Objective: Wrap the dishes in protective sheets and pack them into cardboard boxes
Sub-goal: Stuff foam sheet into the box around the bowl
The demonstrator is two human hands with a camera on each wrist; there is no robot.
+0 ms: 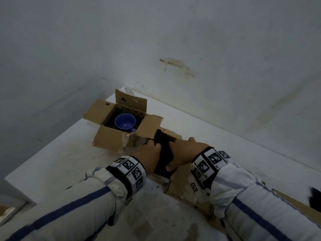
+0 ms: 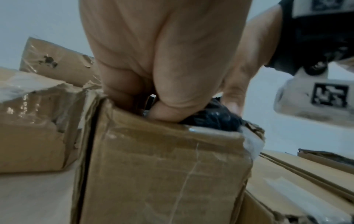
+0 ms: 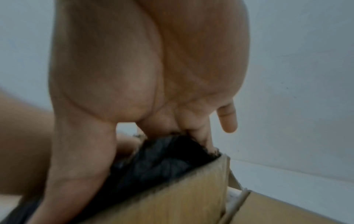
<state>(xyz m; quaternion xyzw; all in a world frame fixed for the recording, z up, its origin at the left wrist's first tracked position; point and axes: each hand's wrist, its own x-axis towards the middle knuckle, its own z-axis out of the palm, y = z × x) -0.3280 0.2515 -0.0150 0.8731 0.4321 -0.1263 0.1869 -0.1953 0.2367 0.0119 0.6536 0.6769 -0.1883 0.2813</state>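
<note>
**Operator:** Black crinkled plastic-wrapped bundle (image 1: pixel 164 152) sits in the mouth of the nearer brown cardboard box (image 2: pixel 162 166), its top above the rim. I have both hands on it.

**Supervisor:** Report left hand.

**Operator:** My left hand (image 1: pixel 149 153) reaches down into the box on the bundle's left side. In the left wrist view the fingers (image 2: pixel 168 110) curl down against the black wrap at the rim. I read them as gripping the wrap.

**Supervisor:** Right hand.

**Operator:** My right hand (image 1: pixel 185 152) lies over the bundle's right side. The thumb (image 1: pixel 171 166) presses the near face. In the right wrist view several fingers go down behind the wrap and the little finger (image 3: pixel 228 119) stands clear. I class this as holding the bundle.

**Supervisor:** Surroundings.

**Operator:** A second open brown cardboard box (image 1: pixel 111 140) stands just beside the first, on its far left. A blue ceramic cup (image 1: pixel 125 121) sits inside it, mouth up. Both boxes rest on the white tabletop (image 1: pixel 52 153), near the pale wall (image 1: pixel 173 32). Flat cardboard pieces (image 1: pixel 291 202) lie to my right.
</note>
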